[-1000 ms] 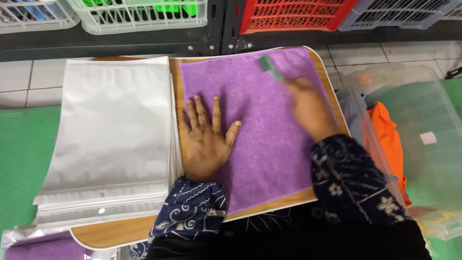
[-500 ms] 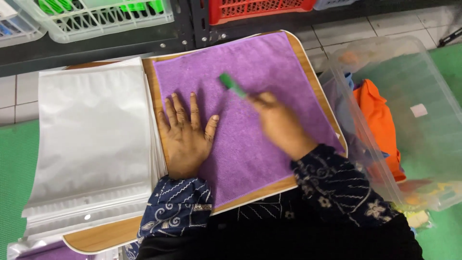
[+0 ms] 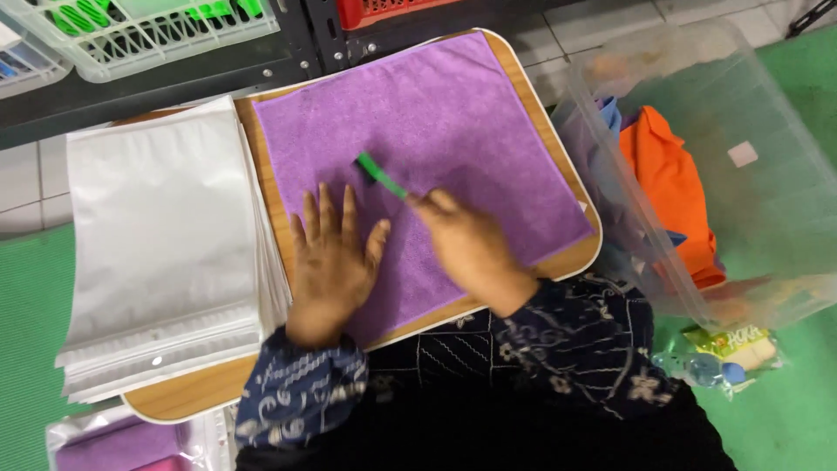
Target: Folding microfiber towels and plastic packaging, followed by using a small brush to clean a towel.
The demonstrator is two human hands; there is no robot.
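A purple towel (image 3: 453,122) lies spread flat on a small wooden table (image 3: 192,397). My left hand (image 3: 333,262) presses flat on the towel's near left part, fingers spread. My right hand (image 3: 471,249) grips a small green-handled brush (image 3: 377,174) whose head touches the towel just above my left fingers. Both sleeves are dark blue with a white pattern.
A stack of white plastic pouches (image 3: 161,235) covers the table's left half. A clear plastic bin (image 3: 750,157) with orange cloth (image 3: 667,183) stands at the right. Baskets (image 3: 148,30) sit on a dark shelf behind. A bagged purple towel (image 3: 122,445) lies at lower left.
My right hand has swept the brush from the towel's far right corner down and left to its middle. My left hand stays pressed on the towel.
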